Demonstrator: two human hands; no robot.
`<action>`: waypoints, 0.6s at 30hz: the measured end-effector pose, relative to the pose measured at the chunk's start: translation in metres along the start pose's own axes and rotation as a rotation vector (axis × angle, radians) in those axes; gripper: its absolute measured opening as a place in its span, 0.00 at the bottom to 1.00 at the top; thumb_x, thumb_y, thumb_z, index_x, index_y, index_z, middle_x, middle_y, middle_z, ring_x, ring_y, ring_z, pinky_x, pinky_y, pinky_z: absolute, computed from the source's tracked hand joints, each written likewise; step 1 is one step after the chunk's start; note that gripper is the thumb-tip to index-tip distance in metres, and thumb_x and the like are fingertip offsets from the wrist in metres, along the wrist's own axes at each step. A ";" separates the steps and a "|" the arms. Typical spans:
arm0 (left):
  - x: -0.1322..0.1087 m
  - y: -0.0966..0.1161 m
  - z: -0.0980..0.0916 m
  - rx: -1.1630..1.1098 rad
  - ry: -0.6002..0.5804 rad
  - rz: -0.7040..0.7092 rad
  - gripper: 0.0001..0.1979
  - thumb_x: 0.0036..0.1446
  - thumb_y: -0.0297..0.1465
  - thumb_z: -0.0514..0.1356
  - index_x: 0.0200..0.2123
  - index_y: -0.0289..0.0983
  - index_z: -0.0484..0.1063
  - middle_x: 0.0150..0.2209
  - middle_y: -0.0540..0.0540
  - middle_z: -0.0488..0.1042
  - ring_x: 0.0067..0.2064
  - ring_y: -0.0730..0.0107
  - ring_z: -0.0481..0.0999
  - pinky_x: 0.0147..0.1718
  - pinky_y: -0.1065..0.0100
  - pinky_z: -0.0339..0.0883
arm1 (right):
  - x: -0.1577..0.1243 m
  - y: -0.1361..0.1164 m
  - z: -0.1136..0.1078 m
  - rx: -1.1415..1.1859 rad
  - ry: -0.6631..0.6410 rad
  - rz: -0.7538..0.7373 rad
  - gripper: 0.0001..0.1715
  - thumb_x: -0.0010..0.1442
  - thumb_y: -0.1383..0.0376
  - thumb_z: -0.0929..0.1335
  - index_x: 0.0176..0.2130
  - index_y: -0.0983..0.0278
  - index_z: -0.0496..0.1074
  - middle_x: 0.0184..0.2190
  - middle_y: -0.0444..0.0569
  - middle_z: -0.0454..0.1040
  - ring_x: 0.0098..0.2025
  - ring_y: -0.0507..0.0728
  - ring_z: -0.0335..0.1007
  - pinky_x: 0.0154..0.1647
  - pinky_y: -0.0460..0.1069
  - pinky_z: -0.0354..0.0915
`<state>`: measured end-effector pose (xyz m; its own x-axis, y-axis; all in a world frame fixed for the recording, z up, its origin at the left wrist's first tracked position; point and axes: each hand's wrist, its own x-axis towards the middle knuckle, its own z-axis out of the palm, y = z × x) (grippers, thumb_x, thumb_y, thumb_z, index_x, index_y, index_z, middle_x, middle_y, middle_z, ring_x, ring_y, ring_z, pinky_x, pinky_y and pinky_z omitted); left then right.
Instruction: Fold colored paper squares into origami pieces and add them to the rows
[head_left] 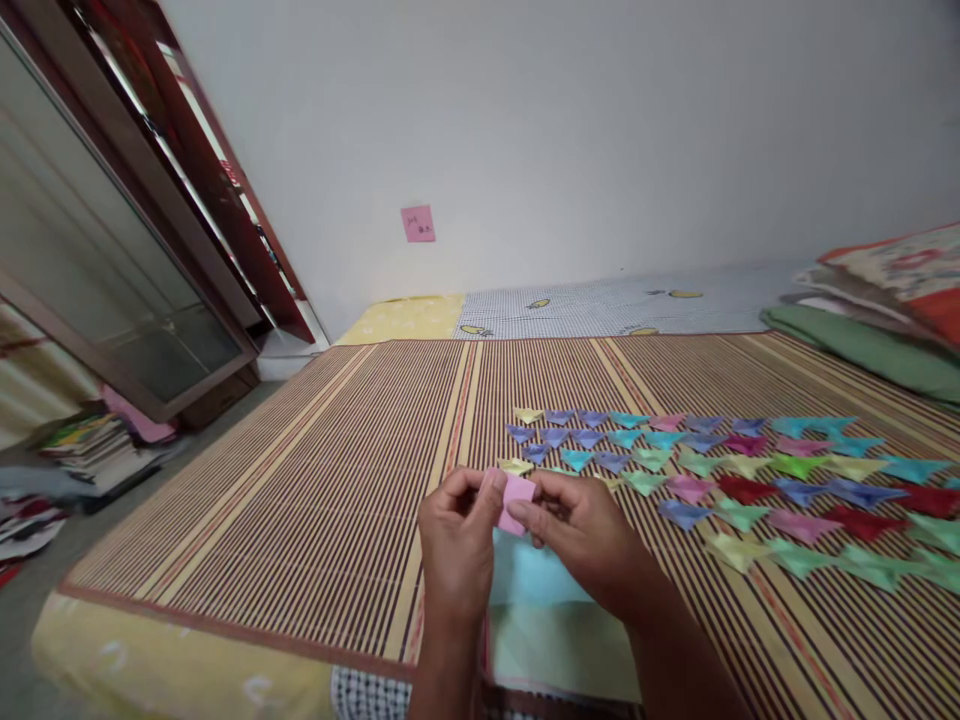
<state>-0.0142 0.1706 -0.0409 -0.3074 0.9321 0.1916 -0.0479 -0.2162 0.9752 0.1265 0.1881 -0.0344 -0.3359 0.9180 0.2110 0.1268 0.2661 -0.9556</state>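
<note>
A small folded piece of pink paper [517, 497] is pinched between both hands near the middle of the view. My left hand [459, 535] grips its left edge between thumb and fingers. From the other side, my right hand [581, 530] holds its right edge, the thumb lying across the front. Below the hands lie sheets of light blue paper [536, 570] and pale green paper [559, 645], partly covered by my wrists. Rows of folded paper pieces [742, 489] in many colours spread out to the right; some near my hands are partly hidden.
A striped woven mat [300, 480] covers the bed. Folded bedding [862, 350] and a patterned pillow [915, 270] lie at the far right. One pink note [418, 224] is stuck on the wall. Stacked books [94, 440] stand at the left, beside a glass-panelled door [127, 240].
</note>
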 end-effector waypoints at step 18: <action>0.004 -0.009 -0.006 -0.090 0.019 -0.067 0.16 0.54 0.42 0.70 0.25 0.35 0.77 0.20 0.52 0.70 0.23 0.73 0.67 0.23 0.72 0.62 | 0.002 0.007 0.010 0.104 -0.077 0.001 0.19 0.65 0.60 0.66 0.24 0.63 0.69 0.21 0.43 0.70 0.24 0.51 0.63 0.27 0.46 0.59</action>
<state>-0.0213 0.1747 -0.0493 -0.3189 0.9397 0.1232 -0.1534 -0.1795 0.9717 0.1171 0.1893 -0.0431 -0.4072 0.8918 0.1973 0.0310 0.2294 -0.9728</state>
